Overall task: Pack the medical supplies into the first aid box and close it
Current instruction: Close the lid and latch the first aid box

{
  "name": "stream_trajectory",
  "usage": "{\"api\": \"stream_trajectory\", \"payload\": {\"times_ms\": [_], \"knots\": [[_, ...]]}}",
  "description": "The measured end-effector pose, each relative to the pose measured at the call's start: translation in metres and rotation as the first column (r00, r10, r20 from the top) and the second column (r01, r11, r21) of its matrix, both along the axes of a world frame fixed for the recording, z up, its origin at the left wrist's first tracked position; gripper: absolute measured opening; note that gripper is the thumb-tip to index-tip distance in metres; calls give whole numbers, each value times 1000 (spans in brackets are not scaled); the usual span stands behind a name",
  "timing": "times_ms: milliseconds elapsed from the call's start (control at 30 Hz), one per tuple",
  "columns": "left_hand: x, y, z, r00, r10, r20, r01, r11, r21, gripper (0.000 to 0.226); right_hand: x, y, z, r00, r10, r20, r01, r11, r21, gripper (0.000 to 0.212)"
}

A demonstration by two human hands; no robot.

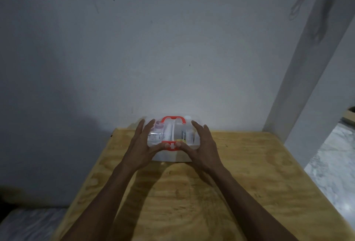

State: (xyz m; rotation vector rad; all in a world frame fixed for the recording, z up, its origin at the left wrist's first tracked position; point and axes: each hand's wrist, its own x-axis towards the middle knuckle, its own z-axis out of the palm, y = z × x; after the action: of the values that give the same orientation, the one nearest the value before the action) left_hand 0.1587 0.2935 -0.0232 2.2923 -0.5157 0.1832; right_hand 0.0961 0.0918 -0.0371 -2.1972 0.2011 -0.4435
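Two hands are placed on the first aid box (pixel 173 140) at the table's (pixel 240 183) far edge: left hand (pixel 143 144) and right hand (pixel 204 144) flank it, fingers straight, thumbs pressing the red latch (pixel 172 146) between them.

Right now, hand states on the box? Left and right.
Left hand: open, fingers straight along the first aid box lid, thumb pressing the red latch.
Right hand: open, same pose, thumb on the latch.
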Motion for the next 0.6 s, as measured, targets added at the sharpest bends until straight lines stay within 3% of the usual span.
{"api": "stream_trajectory", "payload": {"times_ms": [100,333,467,600], "knots": [[10,-4,3,1000,-6,-5,6,1000,-19,106,13,-4,1,1000,-4,-11,4,1000,2,99],[33,-12,7,1000,-9,-14,9,1000,-23,101,39,-14,2,1000,4,1,-4,1000,-17,97],[40,-14,7,999,-8,-31,7,999,-33,109,45,-17,4,1000,18,6,-18,1000,-14,97],[40,-16,7,1000,-3,-21,2,999,-42,101,48,-18,1,1000,16,4,-16,1000,-11,99]]}}
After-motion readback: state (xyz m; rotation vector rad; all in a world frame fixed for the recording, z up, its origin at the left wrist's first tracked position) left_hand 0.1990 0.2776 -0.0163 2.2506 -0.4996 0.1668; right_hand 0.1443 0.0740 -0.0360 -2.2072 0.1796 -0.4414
